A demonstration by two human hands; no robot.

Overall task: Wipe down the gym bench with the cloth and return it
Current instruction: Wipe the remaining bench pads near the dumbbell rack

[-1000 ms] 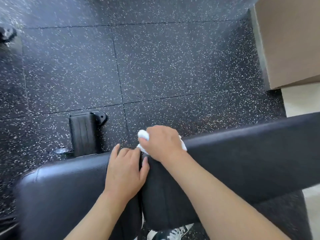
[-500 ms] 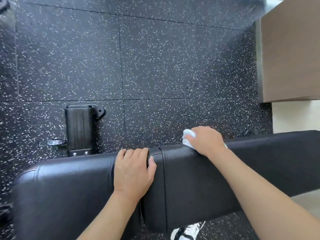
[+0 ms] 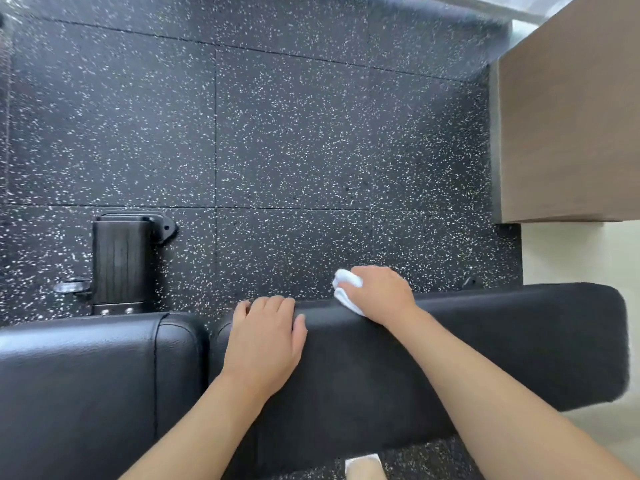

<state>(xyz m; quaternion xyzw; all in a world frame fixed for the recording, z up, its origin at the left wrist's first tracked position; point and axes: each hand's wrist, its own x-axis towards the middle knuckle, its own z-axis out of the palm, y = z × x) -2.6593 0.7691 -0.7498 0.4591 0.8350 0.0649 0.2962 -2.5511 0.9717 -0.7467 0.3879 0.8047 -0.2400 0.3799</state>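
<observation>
Sliding the cloth (image 3: 347,289), bunched in my right hand (image 3: 381,294), further right along the bench (image 3: 519,341) far edge, left hand (image 3: 265,336) fingers flat bracing; wipe mid-way.

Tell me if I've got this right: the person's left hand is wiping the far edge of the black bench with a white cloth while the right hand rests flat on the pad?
Not quite: the hands are swapped. In the head view, the right hand holds the white cloth at the far edge of the black bench, while the left hand rests flat on the pad.
</observation>
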